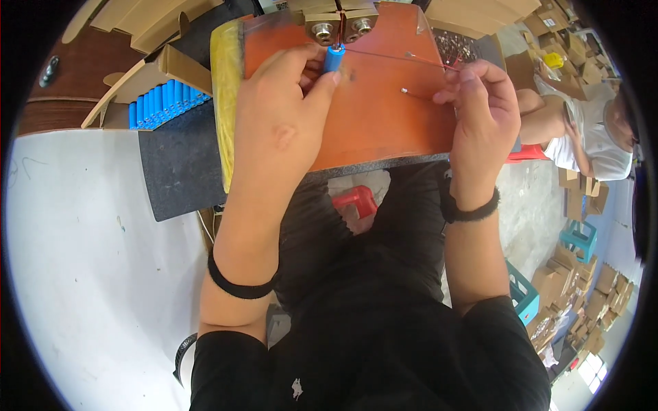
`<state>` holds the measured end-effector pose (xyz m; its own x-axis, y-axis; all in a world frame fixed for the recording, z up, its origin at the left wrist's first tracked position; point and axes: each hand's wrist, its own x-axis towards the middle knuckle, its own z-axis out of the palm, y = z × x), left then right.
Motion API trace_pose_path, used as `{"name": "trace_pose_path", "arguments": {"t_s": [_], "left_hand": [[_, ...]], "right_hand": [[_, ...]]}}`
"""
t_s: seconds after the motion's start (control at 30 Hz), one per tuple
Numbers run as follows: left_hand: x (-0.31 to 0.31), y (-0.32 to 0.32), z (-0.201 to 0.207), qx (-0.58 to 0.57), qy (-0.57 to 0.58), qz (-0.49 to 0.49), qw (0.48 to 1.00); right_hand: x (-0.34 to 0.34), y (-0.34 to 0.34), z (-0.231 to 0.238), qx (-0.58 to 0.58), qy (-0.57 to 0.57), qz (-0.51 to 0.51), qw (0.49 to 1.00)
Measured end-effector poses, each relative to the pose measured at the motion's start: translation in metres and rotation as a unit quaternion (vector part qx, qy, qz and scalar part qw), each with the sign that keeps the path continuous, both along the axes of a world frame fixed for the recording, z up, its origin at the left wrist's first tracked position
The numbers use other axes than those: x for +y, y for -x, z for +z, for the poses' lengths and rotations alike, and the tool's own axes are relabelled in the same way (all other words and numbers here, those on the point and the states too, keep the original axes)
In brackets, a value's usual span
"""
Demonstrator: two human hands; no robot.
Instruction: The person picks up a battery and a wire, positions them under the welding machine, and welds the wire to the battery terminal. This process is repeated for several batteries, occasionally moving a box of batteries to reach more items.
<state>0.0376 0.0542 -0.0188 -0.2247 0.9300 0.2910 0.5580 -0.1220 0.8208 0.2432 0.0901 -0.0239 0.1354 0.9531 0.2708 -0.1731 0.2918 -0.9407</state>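
Between the thumb and fingers of my left hand point(281, 109) is a blue cylindrical battery cell point(334, 60). Its top end meets the tips of a metal spot-welding head point(340, 26) at the far edge of the orange work surface point(391, 116). My right hand point(483, 103) pinches a thin dark wire point(411, 59) that runs leftward to the top of the cell. Another short wire end with a pale tip point(404, 90) sticks out below my right fingers. Whether the wire touches the cell is too small to tell.
An open cardboard box point(147, 85) with rows of blue cells stands at the left. Yellow sheeting point(226, 103) covers the surface's left edge. Small metal parts point(456, 48) lie at the back right. A person in a white shirt point(596, 130) sits at the right, near stacked cartons point(552, 281).
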Motion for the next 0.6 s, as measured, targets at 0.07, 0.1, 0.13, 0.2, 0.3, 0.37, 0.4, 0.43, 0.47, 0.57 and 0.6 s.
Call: {"name": "trace_pose_path", "arguments": {"t_s": [0.07, 0.1, 0.13, 0.2, 0.3, 0.37, 0.4, 0.43, 0.47, 0.57, 0.6], "left_hand": [[0.006, 0.012, -0.008, 0.197, -0.233, -0.059, 0.95], [0.004, 0.007, -0.004, 0.196, -0.232, -0.06, 0.951], [0.0, -0.001, 0.002, 0.11, -0.107, -0.028, 0.988], [-0.002, -0.008, 0.011, 0.024, 0.02, 0.007, 0.999], [-0.002, -0.007, 0.01, 0.011, 0.008, 0.002, 1.0], [-0.002, -0.008, 0.01, -0.006, 0.025, 0.001, 1.0], [-0.003, -0.008, 0.01, -0.006, 0.024, 0.0, 1.0], [-0.003, -0.008, 0.01, -0.014, 0.022, -0.001, 1.0], [-0.004, -0.008, 0.009, -0.022, 0.02, -0.002, 1.0], [-0.003, -0.006, 0.004, -0.041, 0.026, -0.011, 0.999], [-0.003, -0.006, 0.005, -0.041, 0.026, -0.011, 0.999]], "right_hand": [[-0.001, 0.001, 0.001, -0.022, 0.003, -0.009, 1.0], [-0.002, 0.001, 0.0, -0.045, 0.005, -0.018, 0.999], [-0.002, 0.0, -0.001, -0.046, 0.005, -0.019, 0.999], [-0.001, 0.0, -0.001, -0.03, 0.001, -0.016, 0.999], [-0.002, 0.0, -0.001, -0.037, 0.004, -0.019, 0.999], [-0.002, 0.0, -0.001, -0.027, -0.005, -0.016, 0.999], [-0.002, -0.001, -0.001, -0.018, -0.013, -0.014, 1.0], [-0.002, 0.0, -0.002, -0.018, -0.014, -0.014, 1.0], [-0.004, 0.001, -0.002, -0.009, -0.014, -0.015, 1.0], [-0.005, 0.001, -0.002, -0.002, -0.019, -0.012, 1.0], [-0.005, 0.001, -0.002, -0.005, -0.022, -0.007, 1.0]]}}
